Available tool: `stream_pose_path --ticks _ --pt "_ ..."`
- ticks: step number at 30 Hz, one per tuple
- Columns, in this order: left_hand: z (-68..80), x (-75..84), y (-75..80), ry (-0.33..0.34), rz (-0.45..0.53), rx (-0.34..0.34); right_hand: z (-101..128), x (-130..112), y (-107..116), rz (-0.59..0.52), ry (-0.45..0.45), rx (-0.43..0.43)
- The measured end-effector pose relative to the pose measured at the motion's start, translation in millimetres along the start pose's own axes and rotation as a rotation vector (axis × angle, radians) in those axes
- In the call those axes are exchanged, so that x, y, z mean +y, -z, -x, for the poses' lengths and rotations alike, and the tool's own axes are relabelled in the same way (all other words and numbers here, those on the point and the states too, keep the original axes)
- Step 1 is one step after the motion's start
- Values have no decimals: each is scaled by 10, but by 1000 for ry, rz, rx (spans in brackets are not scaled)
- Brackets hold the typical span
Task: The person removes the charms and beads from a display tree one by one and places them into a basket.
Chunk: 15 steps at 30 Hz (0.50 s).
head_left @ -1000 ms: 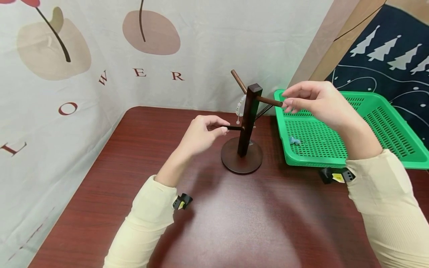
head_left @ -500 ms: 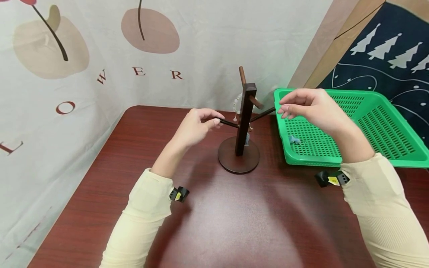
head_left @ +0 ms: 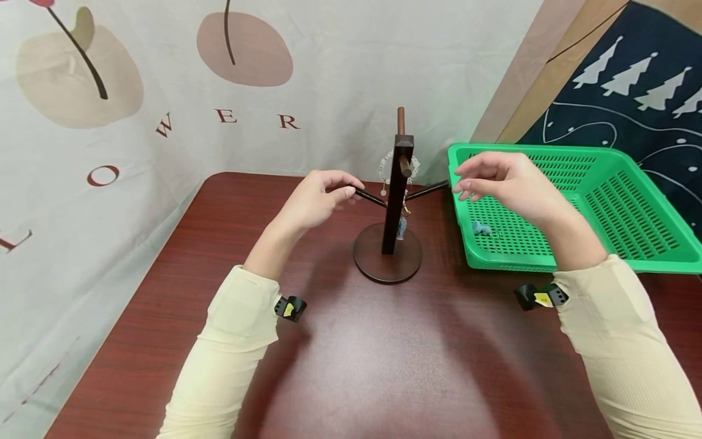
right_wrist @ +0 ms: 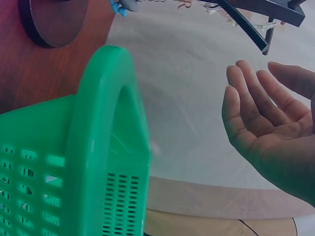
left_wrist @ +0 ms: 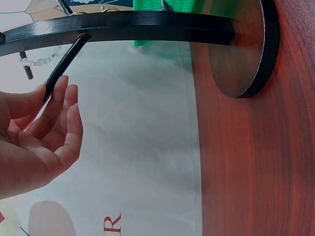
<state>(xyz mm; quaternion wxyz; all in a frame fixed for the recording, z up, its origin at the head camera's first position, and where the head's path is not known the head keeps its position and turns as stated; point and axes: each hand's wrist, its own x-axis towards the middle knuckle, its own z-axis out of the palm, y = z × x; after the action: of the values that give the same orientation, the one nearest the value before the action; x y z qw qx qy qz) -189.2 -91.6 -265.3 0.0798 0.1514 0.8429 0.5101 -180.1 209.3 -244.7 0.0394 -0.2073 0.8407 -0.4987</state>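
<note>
A dark brown wooden rack with a round base stands upright on the table, pegs jutting from its post. My left hand pinches the end of the lower left peg between thumb and fingers; the left wrist view shows this grip on the black peg. A pale beaded bracelet hangs behind the post, partly hidden by it. Lower down dangles a blue charm. Fingers relaxed and holding nothing, my right hand hovers by the right peg; in the right wrist view its fingertips are apart from that peg.
A green perforated basket stands on the right of the table, below my right hand. Inside, near its left side, lies a small blue item. A printed cloth hangs behind the table.
The rack has turned: its upper right peg swung toward the camera and the lower left peg swung backward with my left hand on it. My right hand came slightly down and left.
</note>
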Motion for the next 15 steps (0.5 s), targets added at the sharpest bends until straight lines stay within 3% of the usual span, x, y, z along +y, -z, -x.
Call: stream_pose_path --ticks 15 --pt "-27 -38 24 -3 1 10 -16 91 -213 -6 -77 -53"
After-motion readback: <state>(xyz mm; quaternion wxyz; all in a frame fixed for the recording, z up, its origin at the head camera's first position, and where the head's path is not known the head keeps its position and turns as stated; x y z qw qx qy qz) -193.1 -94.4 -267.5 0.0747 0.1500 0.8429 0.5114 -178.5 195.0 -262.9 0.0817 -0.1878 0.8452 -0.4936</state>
